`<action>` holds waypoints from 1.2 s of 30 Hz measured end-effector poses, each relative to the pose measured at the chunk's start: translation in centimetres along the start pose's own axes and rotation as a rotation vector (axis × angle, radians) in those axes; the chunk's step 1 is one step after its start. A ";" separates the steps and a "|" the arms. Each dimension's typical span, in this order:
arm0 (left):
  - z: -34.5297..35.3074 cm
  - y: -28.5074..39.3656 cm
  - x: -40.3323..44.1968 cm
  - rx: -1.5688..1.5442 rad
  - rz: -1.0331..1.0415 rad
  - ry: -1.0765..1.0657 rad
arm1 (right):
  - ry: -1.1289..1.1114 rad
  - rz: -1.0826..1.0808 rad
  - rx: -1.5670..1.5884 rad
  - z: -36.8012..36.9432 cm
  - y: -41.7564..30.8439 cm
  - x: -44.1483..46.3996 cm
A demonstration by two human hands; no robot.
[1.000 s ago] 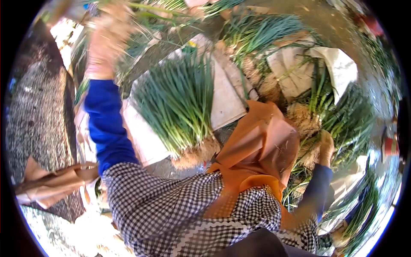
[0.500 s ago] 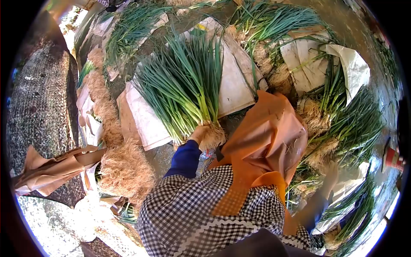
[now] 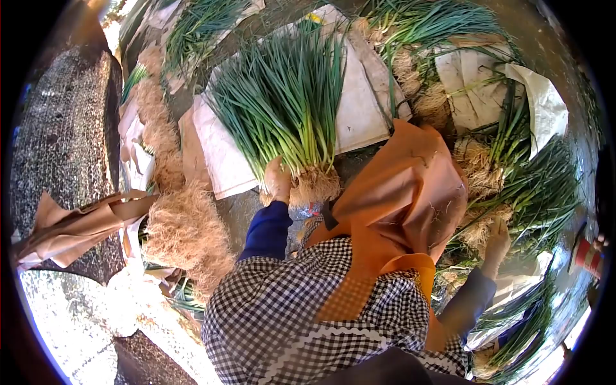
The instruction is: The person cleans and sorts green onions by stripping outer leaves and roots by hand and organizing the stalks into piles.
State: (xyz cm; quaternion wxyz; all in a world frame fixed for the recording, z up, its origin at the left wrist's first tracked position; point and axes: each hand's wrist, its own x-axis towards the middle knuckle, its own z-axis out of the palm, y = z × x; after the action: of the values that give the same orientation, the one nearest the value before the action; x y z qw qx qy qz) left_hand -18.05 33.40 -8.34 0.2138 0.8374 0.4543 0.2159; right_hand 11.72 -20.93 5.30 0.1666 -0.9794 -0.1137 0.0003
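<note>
A wide bunch of green onions point(image 3: 289, 102) lies on a pale sheet point(image 3: 366, 115), leaves pointing away and roots point(image 3: 314, 186) toward me. My left hand point(image 3: 278, 181) rests on the lower left of this bunch, by the white stems and roots; whether its fingers grip any stems is not clear. On the right, my right hand point(image 3: 496, 240) touches the roots of another pile of green onions point(image 3: 542, 183), its fingers closed at the root edge; what they hold is too small to name.
Orange cloth point(image 3: 404, 186) covers my lap. A long heap of roots point(image 3: 186, 231) runs along the left, beside a dark textured mat point(image 3: 67, 141). More onions point(image 3: 436, 22) lie at the back. At the far right is a red object point(image 3: 585, 258).
My left hand came down from the upper left to the roots of the middle bunch, then shifted slightly left. My right hand moved back from the right pile, then up to its roots again.
</note>
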 end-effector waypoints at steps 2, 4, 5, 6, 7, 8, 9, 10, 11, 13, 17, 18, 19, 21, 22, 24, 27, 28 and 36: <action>0.0 3.1 1.1 0.014 0.004 -0.105 | -0.012 -0.176 -0.022 -0.1 -1.1 0.3; 2.1 2.4 1.6 0.038 0.116 -0.152 | -0.036 -0.127 0.012 0.3 -1.4 0.4; 2.8 2.2 1.7 0.110 0.184 -0.260 | -0.046 -0.105 0.029 0.3 -1.8 0.4; 4.0 1.1 1.5 0.207 0.150 -0.395 | -0.056 -0.083 0.045 0.2 -2.2 0.5; 5.1 -0.5 1.5 0.304 0.123 -0.527 | -0.106 0.053 0.221 0.7 -1.6 0.6; 5.8 -2.1 1.6 0.301 0.112 -0.543 | -0.132 0.196 0.391 1.3 -1.1 0.7; 6.4 -3.0 2.1 0.285 0.118 -0.571 | -0.096 0.247 0.157 0.4 -3.0 1.2; 6.6 -3.1 3.5 0.280 -0.036 -0.690 | -0.081 0.306 -0.060 -0.4 -4.8 2.3; 7.3 -2.7 4.4 0.269 0.017 -0.610 | 0.012 0.288 -0.023 -1.2 -5.8 3.2; 4.4 4.1 6.4 0.164 0.000 -0.491 | 0.063 0.402 0.021 -2.3 -7.4 5.4; 3.2 16.3 7.3 -0.266 0.396 -0.283 | -0.223 0.451 -0.221 -1.3 -12.0 10.5; 4.8 17.9 7.3 -0.349 0.516 -0.283 | -0.219 0.494 -0.180 -0.2 -10.5 11.7; 4.7 21.5 6.3 -0.439 0.567 -0.332 | -0.217 0.531 -0.133 1.8 -8.7 12.7; 2.9 29.3 3.6 -0.639 0.562 -0.540 | -0.121 0.473 -0.065 4.7 -4.8 13.8; 2.9 31.9 2.4 -0.726 0.613 -0.587 | -0.027 0.433 -0.028 3.8 -4.7 13.0; 2.7 35.5 1.0 -0.962 0.380 -0.931 | 0.130 0.448 0.078 -0.1 -7.0 10.2; 2.7 40.0 -3.5 -1.069 0.246 -1.255 | 0.291 0.450 0.713 -4.5 -6.1 3.3; 2.7 41.7 -5.8 -1.144 0.080 -1.427 | 0.324 0.472 0.925 -5.9 -7.1 0.9; 9.2 39.0 -18.4 -1.069 -0.366 -1.734 | -0.069 0.419 0.464 -3.5 -6.5 -9.2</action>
State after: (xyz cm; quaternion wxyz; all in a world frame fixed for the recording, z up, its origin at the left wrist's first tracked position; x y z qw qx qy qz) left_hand 3.97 -3.13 2.70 0.8412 0.4190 0.1092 -0.3237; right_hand 1.49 -18.14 10.43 0.3779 -0.9169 0.0882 0.0937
